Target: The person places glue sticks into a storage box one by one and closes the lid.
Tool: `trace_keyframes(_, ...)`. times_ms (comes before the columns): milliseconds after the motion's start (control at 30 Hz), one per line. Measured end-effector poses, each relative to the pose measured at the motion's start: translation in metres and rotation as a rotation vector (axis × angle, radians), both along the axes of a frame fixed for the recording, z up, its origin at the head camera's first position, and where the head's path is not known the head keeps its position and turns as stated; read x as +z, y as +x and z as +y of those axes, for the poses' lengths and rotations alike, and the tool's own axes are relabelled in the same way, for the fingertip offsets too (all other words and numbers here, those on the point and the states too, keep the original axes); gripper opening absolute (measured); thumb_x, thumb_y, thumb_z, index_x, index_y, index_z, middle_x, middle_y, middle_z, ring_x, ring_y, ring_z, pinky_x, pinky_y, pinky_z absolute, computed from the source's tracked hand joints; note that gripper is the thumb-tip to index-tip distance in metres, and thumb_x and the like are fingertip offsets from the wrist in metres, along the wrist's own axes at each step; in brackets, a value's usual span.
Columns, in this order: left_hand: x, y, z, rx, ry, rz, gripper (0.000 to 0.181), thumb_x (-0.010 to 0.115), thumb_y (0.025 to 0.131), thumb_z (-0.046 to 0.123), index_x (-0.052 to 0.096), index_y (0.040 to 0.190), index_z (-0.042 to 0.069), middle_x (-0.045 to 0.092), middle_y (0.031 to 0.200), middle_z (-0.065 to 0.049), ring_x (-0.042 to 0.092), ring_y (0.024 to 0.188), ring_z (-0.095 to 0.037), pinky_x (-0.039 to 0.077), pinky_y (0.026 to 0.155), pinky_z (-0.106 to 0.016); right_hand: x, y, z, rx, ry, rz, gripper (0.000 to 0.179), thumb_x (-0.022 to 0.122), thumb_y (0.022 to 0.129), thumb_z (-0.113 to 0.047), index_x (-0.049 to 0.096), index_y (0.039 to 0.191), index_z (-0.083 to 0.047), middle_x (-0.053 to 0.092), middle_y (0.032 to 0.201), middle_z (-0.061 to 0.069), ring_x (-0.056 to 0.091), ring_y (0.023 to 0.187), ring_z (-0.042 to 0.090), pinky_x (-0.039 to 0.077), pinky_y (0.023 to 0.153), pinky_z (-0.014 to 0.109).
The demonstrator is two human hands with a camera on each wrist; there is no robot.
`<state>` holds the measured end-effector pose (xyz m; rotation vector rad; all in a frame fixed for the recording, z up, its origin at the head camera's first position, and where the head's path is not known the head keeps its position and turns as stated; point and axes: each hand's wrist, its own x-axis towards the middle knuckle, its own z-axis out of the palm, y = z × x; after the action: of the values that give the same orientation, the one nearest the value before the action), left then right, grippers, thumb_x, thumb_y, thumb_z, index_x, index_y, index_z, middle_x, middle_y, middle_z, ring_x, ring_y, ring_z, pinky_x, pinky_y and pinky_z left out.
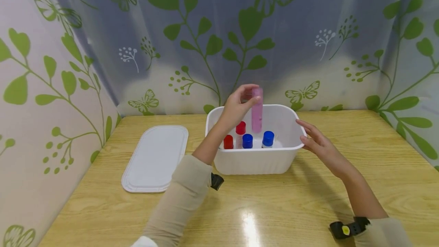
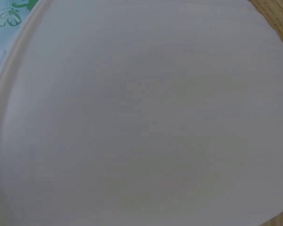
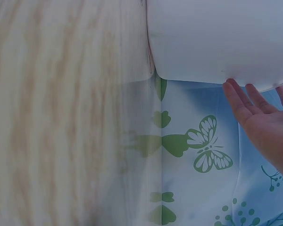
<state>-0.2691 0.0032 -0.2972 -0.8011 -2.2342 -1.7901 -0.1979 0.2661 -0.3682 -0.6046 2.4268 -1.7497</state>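
Observation:
A translucent pink tube (image 1: pixel 257 115) stands upright between the thumb and fingers of my left hand (image 1: pixel 240 101), above the inside of a white plastic box (image 1: pixel 255 162). My right hand (image 1: pixel 319 146) has its fingertips and thumb at the right rim. In the right wrist view, extended fingers (image 3: pixel 258 100) touch the box's outer side. Inside the box are capped tubes: two with red caps (image 1: pixel 241 127) at the left and two with blue caps (image 1: pixel 268 138) nearer the middle. The box's front wall hides their lower parts. The left wrist view is filled by the box's wall (image 2: pixel 141 113).
A white rectangular lid (image 1: pixel 156 157) lies flat on the wooden table (image 1: pixel 274 209), left of the box. Behind the table hangs a curtain (image 1: pixel 192 60) printed with leaves and butterflies. Black straps with small devices (image 1: pixel 348 229) are on both wrists.

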Motion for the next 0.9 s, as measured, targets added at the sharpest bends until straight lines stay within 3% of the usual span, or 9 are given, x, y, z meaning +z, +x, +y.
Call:
trace_keyframes(433,-0.013,-0.001,-0.001,0.022,-0.137,-0.047,0.034,0.062,0.089,0.019,0.055,0.12,0.007,0.059,0.111,-0.007,0.055,0.1,-0.016,0.046,0.082,-0.019,0.0,0.0,-0.001,-0.001,0.008,0.002,0.05,0.036,0.101,-0.024,0.018,0.148,-0.022,0.011,0.149,0.018,0.024,0.128,0.041,0.023,0.098,0.061)
trace_keyframes(900,-0.02,-0.002,0.0,-0.019,-0.353,-0.111,0.032,0.063,0.088,0.022,0.057,0.117,0.01,0.059,0.103,-0.001,0.055,0.095,-0.013,0.047,0.078,-0.019,0.0,0.0,0.001,-0.004,0.017,0.012,0.05,0.035,0.101,-0.024,0.017,0.148,-0.019,0.013,0.148,0.019,0.028,0.126,0.04,0.026,0.097,0.059)
